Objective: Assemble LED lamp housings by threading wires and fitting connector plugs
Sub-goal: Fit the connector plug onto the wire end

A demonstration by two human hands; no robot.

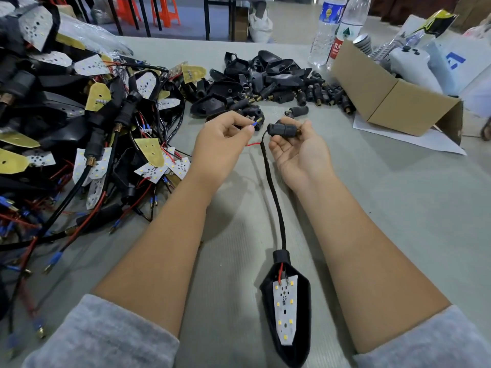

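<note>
Housing [285,309] lies at six o'clock with its LED board face up, its black cable [273,192] running up to twelve between the forearms. Threading looks under way — the left hand [220,140] pinches the blue terminal [254,124] of the red wire [252,144], the right hand [297,147] grips the plug [283,130]. Next, by my reading, the terminal must line up with the plug's bore — at three o'clock from it — and slide through.

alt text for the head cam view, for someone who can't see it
A person's left hand pinches a blue wire terminal while the right hand holds a black connector plug. Its black cable runs down to an LED lamp housing on the grey table.
</note>
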